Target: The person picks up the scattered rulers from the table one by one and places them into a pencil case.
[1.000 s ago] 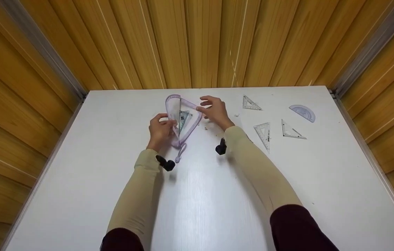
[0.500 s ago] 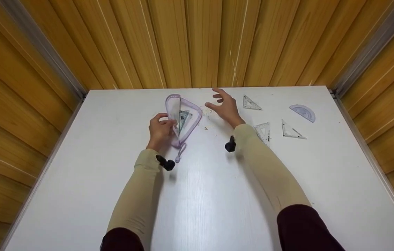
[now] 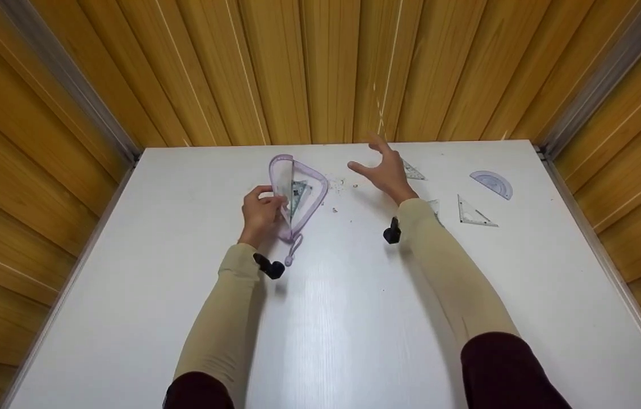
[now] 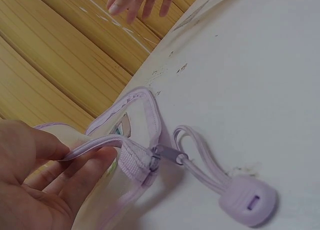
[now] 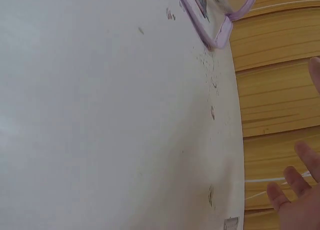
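Observation:
My left hand (image 3: 260, 213) pinches the edge of a clear zip pouch (image 3: 320, 200) with lilac trim, between thumb and fingers. The pouch's mouth gapes, and something flat with dark and greenish print (image 3: 298, 193) shows inside. From its zip hangs a lilac pull cord (image 4: 200, 160) ending in a plastic tab (image 4: 248, 201). My right hand (image 3: 386, 171) is raised over the table right of the pouch, fingers spread and holding nothing. Nearest to it is a clear set square (image 3: 414, 171), partly hidden behind the hand. Another set square (image 3: 435, 208) is mostly covered by the right sleeve.
Farther right on the white table (image 3: 320, 341) lie a third set square (image 3: 474, 213) and a bluish protractor (image 3: 492, 184). Small dark crumbs (image 3: 335, 210) are scattered beside the pouch. Wood-patterned panels (image 3: 331, 68) rise behind the table's back edge.
My right hand has let go of the pouch's right edge and moved right, spreading its fingers, over toward the set squares. The left hand and the pouch have stayed in place.

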Motion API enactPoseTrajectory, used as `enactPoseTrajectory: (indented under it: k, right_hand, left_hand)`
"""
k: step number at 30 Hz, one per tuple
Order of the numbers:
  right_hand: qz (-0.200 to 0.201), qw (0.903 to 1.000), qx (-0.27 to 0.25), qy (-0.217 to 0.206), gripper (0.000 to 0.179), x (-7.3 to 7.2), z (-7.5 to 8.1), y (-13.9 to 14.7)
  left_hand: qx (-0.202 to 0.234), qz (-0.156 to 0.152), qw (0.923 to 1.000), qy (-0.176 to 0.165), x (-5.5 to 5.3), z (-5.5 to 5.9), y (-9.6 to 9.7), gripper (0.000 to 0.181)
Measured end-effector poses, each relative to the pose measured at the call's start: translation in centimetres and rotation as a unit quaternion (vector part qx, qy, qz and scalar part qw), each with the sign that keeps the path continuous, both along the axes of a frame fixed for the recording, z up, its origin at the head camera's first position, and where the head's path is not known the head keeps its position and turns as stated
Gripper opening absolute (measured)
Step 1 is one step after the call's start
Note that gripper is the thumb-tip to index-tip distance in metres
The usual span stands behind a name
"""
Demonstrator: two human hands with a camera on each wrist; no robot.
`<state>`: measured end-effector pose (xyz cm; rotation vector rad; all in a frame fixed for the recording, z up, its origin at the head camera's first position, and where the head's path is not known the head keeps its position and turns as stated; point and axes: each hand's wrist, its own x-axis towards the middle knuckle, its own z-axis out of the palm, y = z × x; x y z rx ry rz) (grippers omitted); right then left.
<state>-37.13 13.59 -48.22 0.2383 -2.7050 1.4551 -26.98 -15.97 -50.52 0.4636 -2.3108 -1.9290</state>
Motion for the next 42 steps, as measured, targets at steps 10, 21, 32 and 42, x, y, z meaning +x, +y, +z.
enactPoseTrajectory:
  k: [10, 21, 32, 42]
  right_hand:
    - [-0.012, 0.9987, 0.034, -0.036, 0.116, -0.6, 0.1, 2.7]
    - [-0.019, 0.9976, 0.053, -0.041, 0.115, -1.1, -0.5, 5.7]
    - [-0.033, 0.9928, 0.084, -0.079, 0.111, -1.2, -1.2, 7.5]
    - [-0.036, 0.9868, 0.097, -0.124, 0.100, -0.9, -1.4, 8.3]
  left_hand:
    - [0.002, 0.000, 1.0000, -0.004, -0.1, -0.2, 0.0, 0.036]
    - [0.028, -0.006, 0.9995, 0.009, -0.1, -0.4, 0.0, 0.035]
    - [0.017, -0.003, 0.9998, 0.000, -0.3, -0.5, -0.1, 0.037]
    - [0.011, -0.004, 0.9999, 0.000, -0.1, -0.3, 0.0, 0.036]
